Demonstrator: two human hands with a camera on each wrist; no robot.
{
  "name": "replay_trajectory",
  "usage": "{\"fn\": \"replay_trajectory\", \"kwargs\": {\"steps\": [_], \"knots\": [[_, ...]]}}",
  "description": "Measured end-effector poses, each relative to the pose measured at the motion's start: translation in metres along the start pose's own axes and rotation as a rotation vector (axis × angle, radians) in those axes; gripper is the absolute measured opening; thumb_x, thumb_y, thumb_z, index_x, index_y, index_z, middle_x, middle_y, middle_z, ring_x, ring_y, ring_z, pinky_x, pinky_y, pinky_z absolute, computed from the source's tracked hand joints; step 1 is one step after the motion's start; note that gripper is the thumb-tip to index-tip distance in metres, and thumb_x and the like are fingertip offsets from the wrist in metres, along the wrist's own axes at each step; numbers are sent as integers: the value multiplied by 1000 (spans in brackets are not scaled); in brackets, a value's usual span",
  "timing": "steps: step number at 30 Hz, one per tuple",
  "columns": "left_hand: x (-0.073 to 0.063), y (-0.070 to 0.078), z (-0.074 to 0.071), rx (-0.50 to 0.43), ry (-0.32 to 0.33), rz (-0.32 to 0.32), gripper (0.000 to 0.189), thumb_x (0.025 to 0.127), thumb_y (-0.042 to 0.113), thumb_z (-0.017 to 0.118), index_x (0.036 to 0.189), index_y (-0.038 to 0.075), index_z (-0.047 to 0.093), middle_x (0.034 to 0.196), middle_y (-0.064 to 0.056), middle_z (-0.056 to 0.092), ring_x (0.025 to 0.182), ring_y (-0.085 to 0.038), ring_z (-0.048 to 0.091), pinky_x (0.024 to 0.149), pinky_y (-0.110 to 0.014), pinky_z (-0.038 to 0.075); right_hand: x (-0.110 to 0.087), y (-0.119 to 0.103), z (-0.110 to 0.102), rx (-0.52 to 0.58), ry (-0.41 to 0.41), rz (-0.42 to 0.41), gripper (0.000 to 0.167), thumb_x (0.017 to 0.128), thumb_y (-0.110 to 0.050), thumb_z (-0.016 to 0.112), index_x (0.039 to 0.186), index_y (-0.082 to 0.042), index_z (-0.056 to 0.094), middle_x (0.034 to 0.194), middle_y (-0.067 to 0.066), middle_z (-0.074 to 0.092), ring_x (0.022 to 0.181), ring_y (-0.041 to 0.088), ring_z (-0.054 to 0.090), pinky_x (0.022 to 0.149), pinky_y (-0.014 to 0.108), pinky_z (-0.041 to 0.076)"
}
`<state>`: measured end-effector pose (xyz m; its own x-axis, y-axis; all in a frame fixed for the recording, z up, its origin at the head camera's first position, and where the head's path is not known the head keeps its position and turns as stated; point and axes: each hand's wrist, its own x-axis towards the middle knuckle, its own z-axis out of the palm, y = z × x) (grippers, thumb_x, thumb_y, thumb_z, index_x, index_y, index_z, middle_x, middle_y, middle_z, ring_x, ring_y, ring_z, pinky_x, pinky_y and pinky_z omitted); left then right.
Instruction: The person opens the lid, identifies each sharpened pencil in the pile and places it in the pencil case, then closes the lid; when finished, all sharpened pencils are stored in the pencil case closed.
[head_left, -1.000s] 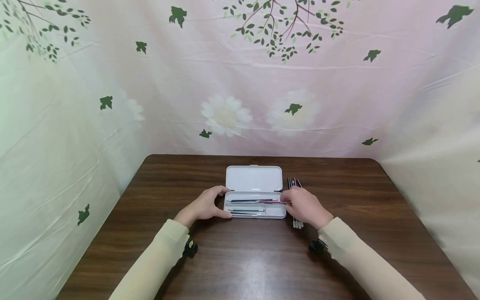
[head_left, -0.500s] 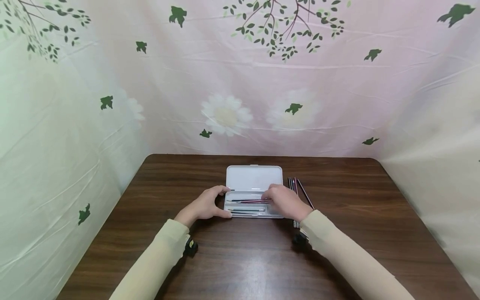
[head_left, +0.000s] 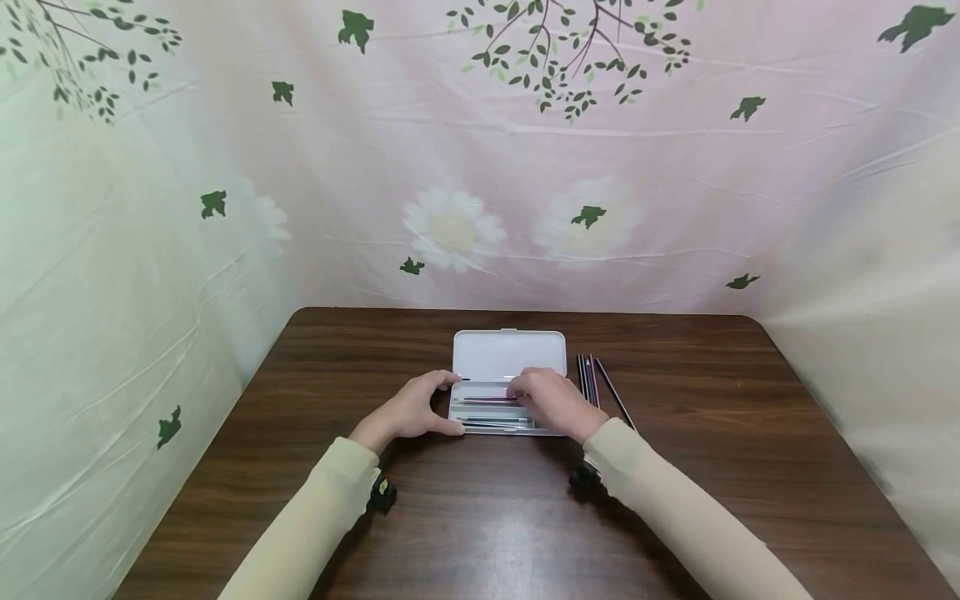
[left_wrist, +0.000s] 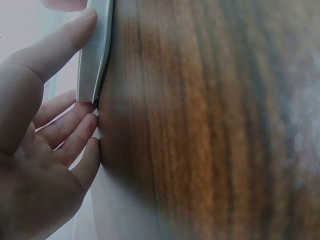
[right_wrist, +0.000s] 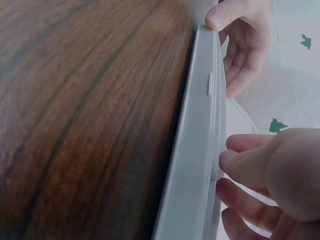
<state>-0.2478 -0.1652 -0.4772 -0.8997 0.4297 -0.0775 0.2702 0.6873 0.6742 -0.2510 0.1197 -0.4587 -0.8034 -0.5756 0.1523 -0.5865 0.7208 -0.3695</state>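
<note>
An open white pencil case (head_left: 487,354) lies on the table, its lid folded back. My left hand (head_left: 411,408) holds its left end, thumb at the front corner and fingers at the back; the left wrist view shows the thumb on the case wall (left_wrist: 95,55). Over the case's back compartment, my right hand (head_left: 553,402) pinches a dark reddish pencil (head_left: 480,400); its fingertips are partly hidden. In the right wrist view, thumb and forefinger meet just above the case's front wall (right_wrist: 187,140). More slim pencils (head_left: 491,422) lie in the front compartment.
Several pencils (head_left: 587,375) lie side by side right of the case. One dark pencil (head_left: 615,393) lies slanted beside them, its near end by the right sleeve. The brown wooden table (head_left: 360,350) is enclosed by a printed fabric backdrop (head_left: 337,208).
My right hand has moved left from the case's right end to over its back compartment, carrying the pencil. One loose pencil outside now lies slanted. The left hand has stayed put.
</note>
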Motion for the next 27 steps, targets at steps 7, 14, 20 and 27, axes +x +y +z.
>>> {"fn": "replay_trajectory", "kwargs": {"steps": [7, 14, 20, 27], "knots": [[0, -2, 1, 6, 2, 1, 87, 75, 38, 97, 146, 11, 56, 138, -7, 61, 128, -25, 55, 114, -47, 43, -5, 2, -2, 17, 10, 22, 17, 95, -1, 76, 105, -13, 82, 101, -1, 75, 95, 16, 70, 86, 40, 60], [1, -2, 1, 10, 3, 4, 88, 74, 40, 97, 146, 11, 56, 138, -8, 61, 128, -25, 55, 114, -48, 43, -18, 12, -11, -2, 88, -12, 19, 94, 2, 72, 106, -11, 80, 98, 1, 74, 92, 18, 70, 79, 39, 59], [-1, -2, 1, 7, 9, -8, 89, 74, 40, 97, 147, 12, 56, 139, -8, 60, 128, -25, 55, 114, -48, 42, -32, 26, -24, -4, 161, -3, 16, 93, 3, 72, 106, -5, 79, 100, 5, 76, 92, 18, 71, 81, 39, 60], [-1, -1, 2, 1, 8, -2, 88, 75, 40, 97, 147, 11, 56, 138, -9, 60, 127, -26, 55, 113, -49, 43, -56, 47, -37, 41, 225, 94, 13, 92, 4, 73, 102, -2, 78, 92, 7, 75, 80, 16, 67, 72, 39, 59]]}}
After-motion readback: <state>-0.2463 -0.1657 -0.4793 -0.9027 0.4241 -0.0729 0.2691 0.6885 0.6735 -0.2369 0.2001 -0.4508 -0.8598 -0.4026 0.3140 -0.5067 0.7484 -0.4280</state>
